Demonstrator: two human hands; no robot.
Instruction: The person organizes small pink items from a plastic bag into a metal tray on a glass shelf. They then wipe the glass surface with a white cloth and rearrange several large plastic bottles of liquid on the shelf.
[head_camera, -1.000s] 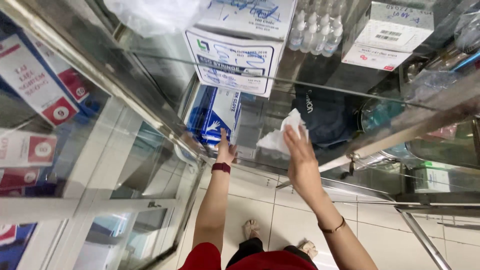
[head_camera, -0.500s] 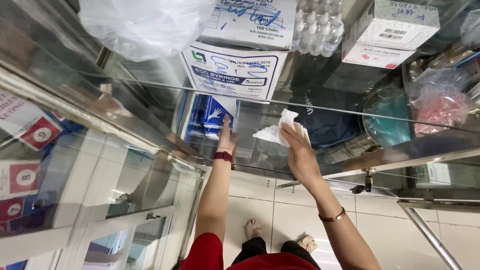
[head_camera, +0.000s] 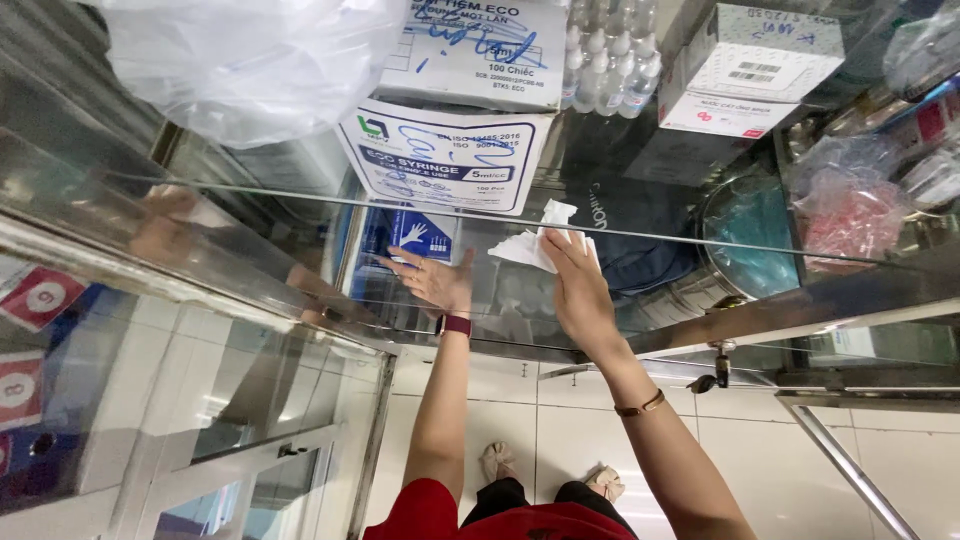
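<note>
Two stacked white cartons top centre, blue glove box below, white box top rt.

a large crumpled white plastic bag sits far up-left of the grip. two stacked white cardboard boxes stand just above it, clear small bottles beside them. a round metal tin and a pink-filled clear bag lie off to the right.
</note>
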